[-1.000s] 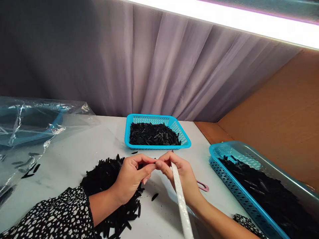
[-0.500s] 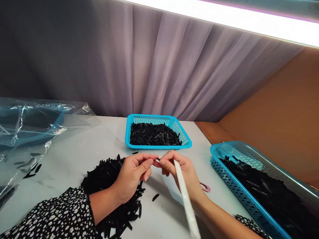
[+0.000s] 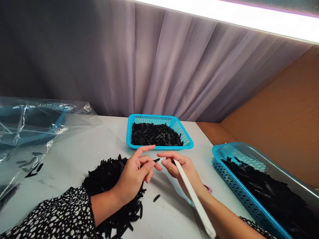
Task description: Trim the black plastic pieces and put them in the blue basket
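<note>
My left hand (image 3: 134, 174) hovers over a heap of small black plastic pieces (image 3: 109, 176) on the white table. Its thumb and middle fingers pinch one thin black piece (image 3: 156, 160), while the index finger points up and away. My right hand (image 3: 181, 169) is just to the right, fingertips almost touching the left ones. It grips a long white strip (image 3: 193, 196) that runs back toward me along the forearm.
A small blue basket (image 3: 185, 145) of black pieces stands behind the hands. A larger blue basket (image 3: 234, 186) of black pieces lies at the right, beside a cardboard wall (image 3: 281, 126). Clear plastic sheeting (image 3: 30, 132) covers the left. One loose black piece (image 3: 156, 198) lies on the table.
The fingertips of both hands were pressed together; now they have drawn slightly apart. My left index finger has lifted, and the black piece stays in the left hand.
</note>
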Demonstrator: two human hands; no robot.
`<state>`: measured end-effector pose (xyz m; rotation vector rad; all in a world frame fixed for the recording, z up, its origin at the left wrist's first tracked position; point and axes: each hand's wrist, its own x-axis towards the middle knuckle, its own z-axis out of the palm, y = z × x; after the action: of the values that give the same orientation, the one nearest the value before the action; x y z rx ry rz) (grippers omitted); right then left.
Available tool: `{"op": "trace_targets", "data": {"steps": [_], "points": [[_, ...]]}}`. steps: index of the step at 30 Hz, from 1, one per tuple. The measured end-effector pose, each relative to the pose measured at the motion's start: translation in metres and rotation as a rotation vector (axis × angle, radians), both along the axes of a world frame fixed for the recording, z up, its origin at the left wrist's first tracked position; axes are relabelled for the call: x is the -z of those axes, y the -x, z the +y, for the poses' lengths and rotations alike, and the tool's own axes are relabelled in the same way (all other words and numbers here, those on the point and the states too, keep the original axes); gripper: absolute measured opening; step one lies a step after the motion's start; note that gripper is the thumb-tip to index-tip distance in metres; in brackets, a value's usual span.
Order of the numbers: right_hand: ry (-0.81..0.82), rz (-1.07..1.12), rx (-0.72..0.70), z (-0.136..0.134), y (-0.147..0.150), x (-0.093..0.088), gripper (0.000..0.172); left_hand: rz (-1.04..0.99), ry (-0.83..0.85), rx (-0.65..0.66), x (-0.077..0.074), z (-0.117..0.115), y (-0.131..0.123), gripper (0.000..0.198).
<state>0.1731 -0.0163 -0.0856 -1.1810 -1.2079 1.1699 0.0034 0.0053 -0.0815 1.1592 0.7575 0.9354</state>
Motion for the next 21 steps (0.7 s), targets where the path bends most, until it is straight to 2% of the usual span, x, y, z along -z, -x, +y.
{"op": "trace_targets", "data": {"steps": [6, 12, 21], "points": [[-0.21, -0.274, 0.028, -0.0038, -0.0033, -0.0009, 0.023, 0.009, -0.022, 0.026, -0.0014, -0.0016, 0.0001, 0.035], [-0.409, -0.385, 0.054, -0.0048, -0.0039, 0.0002, 0.016, -0.01, -0.001, 0.046, -0.0014, -0.0038, -0.0003, 0.034], [-0.321, -0.26, 0.11, -0.0057, -0.0048, -0.007, 0.013, 0.019, 0.108, 0.074, -0.0042, 0.0016, 0.0024, 0.016]]}}
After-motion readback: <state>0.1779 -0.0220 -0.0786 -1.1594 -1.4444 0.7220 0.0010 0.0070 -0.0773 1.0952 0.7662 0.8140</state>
